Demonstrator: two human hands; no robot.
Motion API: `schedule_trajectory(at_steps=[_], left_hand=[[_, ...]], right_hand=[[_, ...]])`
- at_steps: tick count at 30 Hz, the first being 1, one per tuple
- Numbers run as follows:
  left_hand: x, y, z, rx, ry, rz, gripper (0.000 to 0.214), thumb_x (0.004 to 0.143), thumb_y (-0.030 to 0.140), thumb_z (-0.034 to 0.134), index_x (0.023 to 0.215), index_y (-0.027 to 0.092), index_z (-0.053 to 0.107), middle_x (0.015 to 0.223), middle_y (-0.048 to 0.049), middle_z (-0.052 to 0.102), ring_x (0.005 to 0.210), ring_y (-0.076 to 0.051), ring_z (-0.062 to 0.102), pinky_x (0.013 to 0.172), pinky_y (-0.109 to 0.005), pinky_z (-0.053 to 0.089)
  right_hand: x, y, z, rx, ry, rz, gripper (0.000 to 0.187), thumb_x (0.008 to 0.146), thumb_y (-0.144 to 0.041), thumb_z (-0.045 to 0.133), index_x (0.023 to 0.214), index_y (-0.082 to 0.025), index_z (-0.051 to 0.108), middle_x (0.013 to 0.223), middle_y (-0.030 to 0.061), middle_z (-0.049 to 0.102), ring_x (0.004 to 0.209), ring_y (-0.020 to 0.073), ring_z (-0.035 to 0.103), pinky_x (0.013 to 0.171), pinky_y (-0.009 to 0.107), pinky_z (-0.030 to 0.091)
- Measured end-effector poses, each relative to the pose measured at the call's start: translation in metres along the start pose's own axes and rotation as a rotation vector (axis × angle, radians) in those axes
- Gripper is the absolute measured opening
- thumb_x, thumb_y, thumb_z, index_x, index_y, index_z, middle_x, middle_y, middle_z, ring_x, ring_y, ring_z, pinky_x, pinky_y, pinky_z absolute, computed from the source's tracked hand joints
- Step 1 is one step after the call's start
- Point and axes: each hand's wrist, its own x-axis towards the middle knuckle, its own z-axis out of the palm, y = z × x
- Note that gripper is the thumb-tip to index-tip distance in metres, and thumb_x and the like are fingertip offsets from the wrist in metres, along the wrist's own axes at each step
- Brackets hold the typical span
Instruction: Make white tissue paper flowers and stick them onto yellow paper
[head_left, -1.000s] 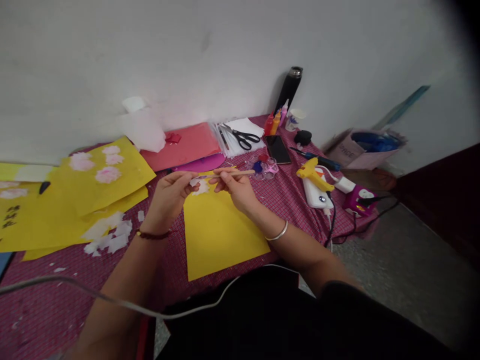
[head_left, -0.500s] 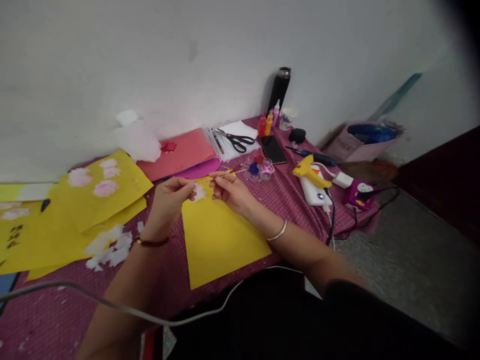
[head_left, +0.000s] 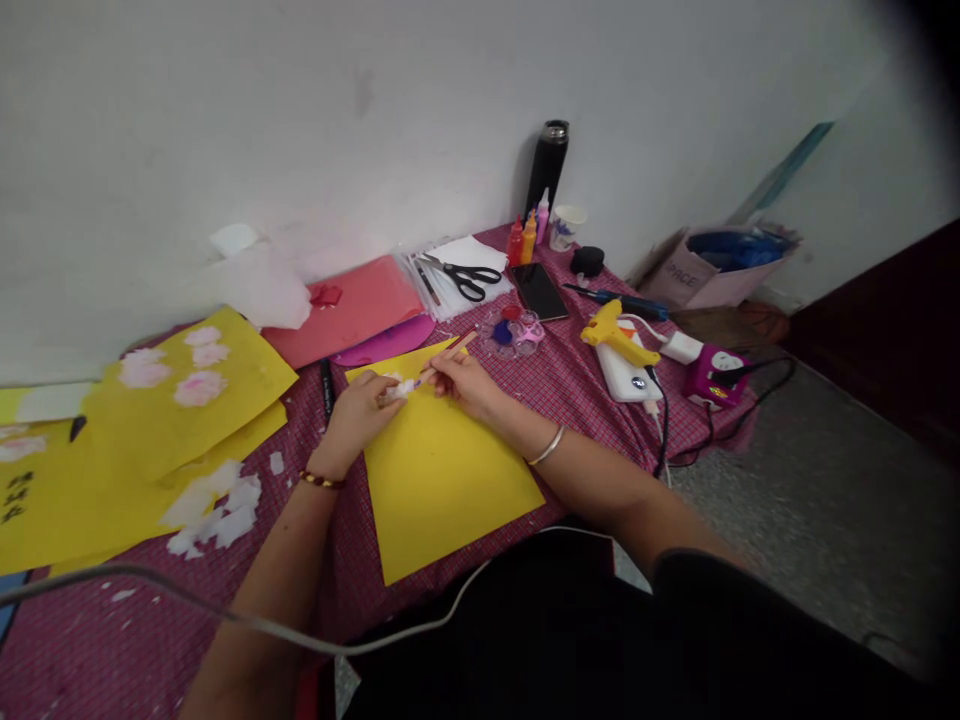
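My right hand pinches a slim paintbrush, its handle slanting up to the right. The purple brush tip meets a crumpled white paper piece near the top of a yellow sheet. My left hand has its fingertips closed on the left side of that white paper. Partly hidden behind the fingers, more pale paper lies on the sheet. A clear paint palette with red and blue paint sits just beyond my right hand. Beside my left hand lies a black marker.
Yellow sheets with pink paper blossoms and torn white scraps lie left. Behind are a red folder, scissors, paint bottles and a phone. A glue gun and a power strip are right. A cable crosses in front.
My hands have come down toward the sheet. The brush was held level between both hands; now only my right hand holds it, tip on the white paper my left fingers pinch.
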Motion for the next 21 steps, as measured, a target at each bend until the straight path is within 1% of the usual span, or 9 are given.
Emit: schedule_trajectory(at_steps=[2, 5, 7, 10, 13, 18, 21], left_hand=[[0.003, -0.005, 0.006, 0.016, 0.008, 0.023, 0.019, 0.078, 0.029, 0.062, 0.091, 0.019, 0.071, 0.086, -0.0059, 0.066, 0.077, -0.019, 0.06, 0.072, -0.03, 0.046], [0.007, -0.014, 0.01, -0.022, 0.038, -0.013, 0.016, 0.08, 0.026, 0.057, 0.081, 0.018, 0.07, 0.075, -0.0034, 0.064, 0.071, -0.017, 0.057, 0.068, -0.028, 0.044], [0.009, -0.02, 0.01, -0.048, 0.035, -0.03, 0.016, 0.08, 0.026, 0.055, 0.079, 0.018, 0.07, 0.072, -0.0021, 0.064, 0.067, -0.016, 0.056, 0.065, -0.027, 0.043], [0.01, -0.025, 0.01, -0.093, 0.026, -0.046, 0.017, 0.078, 0.026, 0.055, 0.078, 0.019, 0.07, 0.072, -0.0014, 0.065, 0.066, -0.016, 0.056, 0.063, -0.027, 0.042], [0.009, -0.027, 0.011, -0.131, 0.03, -0.062, 0.017, 0.077, 0.027, 0.055, 0.078, 0.019, 0.07, 0.074, -0.0018, 0.066, 0.069, -0.016, 0.058, 0.064, -0.027, 0.042], [0.009, -0.026, 0.012, -0.173, 0.034, -0.078, 0.018, 0.078, 0.031, 0.056, 0.075, 0.019, 0.069, 0.072, -0.0015, 0.066, 0.068, -0.016, 0.058, 0.063, -0.027, 0.042], [0.009, -0.026, 0.012, -0.187, 0.039, -0.09, 0.018, 0.078, 0.032, 0.057, 0.074, 0.019, 0.068, 0.07, -0.0012, 0.066, 0.067, -0.016, 0.057, 0.063, -0.027, 0.041]], right_hand=[[0.001, 0.004, 0.0, -0.072, -0.021, -0.071, 0.01, 0.086, -0.018, 0.058, 0.08, -0.012, 0.063, 0.053, -0.0053, 0.059, 0.041, 0.0047, 0.049, 0.045, 0.017, 0.04], [0.0, 0.009, 0.002, -0.194, -0.052, -0.161, 0.009, 0.085, -0.015, 0.056, 0.083, -0.012, 0.064, 0.056, -0.0045, 0.059, 0.045, 0.0055, 0.049, 0.047, 0.018, 0.04], [0.0, 0.012, 0.004, -0.278, -0.079, -0.191, 0.009, 0.085, -0.013, 0.055, 0.084, -0.012, 0.065, 0.06, -0.003, 0.061, 0.047, 0.0065, 0.05, 0.049, 0.019, 0.04], [-0.001, 0.016, 0.004, -0.393, -0.136, -0.226, 0.012, 0.085, -0.013, 0.054, 0.087, -0.011, 0.066, 0.068, -0.0001, 0.063, 0.056, 0.0088, 0.054, 0.054, 0.021, 0.043], [-0.003, 0.019, 0.003, -0.5, -0.184, -0.265, 0.015, 0.087, -0.015, 0.054, 0.091, -0.011, 0.067, 0.074, 0.0022, 0.063, 0.066, 0.0115, 0.058, 0.06, 0.023, 0.045], [-0.003, 0.024, 0.001, -0.665, -0.217, -0.361, 0.019, 0.089, -0.017, 0.051, 0.096, -0.012, 0.069, 0.079, 0.0025, 0.064, 0.068, 0.0109, 0.057, 0.062, 0.023, 0.044], [-0.003, 0.026, 0.001, -0.768, -0.217, -0.439, 0.02, 0.089, -0.015, 0.052, 0.096, -0.013, 0.071, 0.082, 0.003, 0.067, 0.072, 0.0105, 0.059, 0.069, 0.023, 0.045]])
